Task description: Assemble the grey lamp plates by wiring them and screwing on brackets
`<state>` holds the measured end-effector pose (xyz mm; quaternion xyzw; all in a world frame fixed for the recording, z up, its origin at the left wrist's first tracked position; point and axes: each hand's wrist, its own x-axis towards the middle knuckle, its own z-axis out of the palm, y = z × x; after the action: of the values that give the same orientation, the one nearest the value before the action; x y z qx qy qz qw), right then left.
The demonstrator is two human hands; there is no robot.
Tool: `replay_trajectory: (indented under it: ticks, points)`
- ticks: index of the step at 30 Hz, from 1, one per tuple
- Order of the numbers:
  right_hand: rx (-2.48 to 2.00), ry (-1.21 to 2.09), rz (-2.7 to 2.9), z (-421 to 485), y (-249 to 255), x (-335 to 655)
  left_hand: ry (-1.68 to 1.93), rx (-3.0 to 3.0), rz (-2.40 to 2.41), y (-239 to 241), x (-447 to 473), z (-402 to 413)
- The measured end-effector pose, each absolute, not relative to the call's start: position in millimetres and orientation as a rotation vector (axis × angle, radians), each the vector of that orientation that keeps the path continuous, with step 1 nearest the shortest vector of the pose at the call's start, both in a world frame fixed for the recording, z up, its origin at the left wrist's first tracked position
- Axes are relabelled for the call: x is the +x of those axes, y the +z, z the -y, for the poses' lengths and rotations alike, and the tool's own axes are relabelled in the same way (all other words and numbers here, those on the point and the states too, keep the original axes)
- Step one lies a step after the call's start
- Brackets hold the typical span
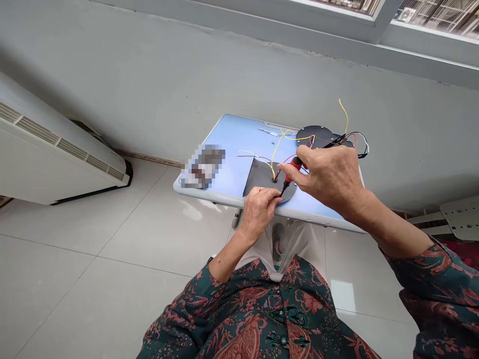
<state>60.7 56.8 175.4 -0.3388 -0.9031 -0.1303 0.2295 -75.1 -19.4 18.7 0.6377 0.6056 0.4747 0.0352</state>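
Note:
My right hand (331,174) is closed round a small red-and-black screwdriver (293,169), its tip pointing down at a dark grey metal plate (262,174) on the light blue table (232,139). My left hand (260,207) rests at the plate's near edge, fingers curled and pinched close to the screwdriver tip; what they pinch is too small to name. Yellow, red, white and black wires (279,144) run from the plate to a round black part (316,135) at the table's far right.
A blurred patch (204,164) lies on the table's left side. A small metal piece (268,131) sits near the far edge. A white air-conditioner unit (56,149) stands on the tiled floor at left. A grey wall rises behind the table.

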Motion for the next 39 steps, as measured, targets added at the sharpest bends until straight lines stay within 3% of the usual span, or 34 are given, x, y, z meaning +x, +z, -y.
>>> replay_trajectory:
  ticks: [9, 20, 23, 28, 34, 39]
  points:
    - [-0.554, 0.153, 2.684, -64.4, 191.3, 68.8, 1.434, 1.941, -1.854, 14.9, -77.6, 16.9]
    - [-0.973, -0.357, 2.560, -43.2, 181.1, 50.1, 1.405, 1.968, -1.862, 22.2, -76.0, 18.5]
    - [-1.004, -0.291, 2.627, -41.9, 187.1, 52.0, 1.375, 1.891, -1.955, 23.5, -73.7, 17.7]
    - [-0.712, 0.123, 2.836, -51.5, 197.5, 60.5, 1.379, 1.868, -1.945, 20.3, -73.1, 16.9]
    - [-1.069, -0.271, 2.760, -40.5, 197.4, 55.0, 1.390, 1.944, -1.969, 20.0, -73.3, 18.7]
    - [-0.846, -0.147, 2.885, -43.4, 203.3, 51.8, 1.388, 1.982, -1.953, 21.1, -73.4, 18.5]
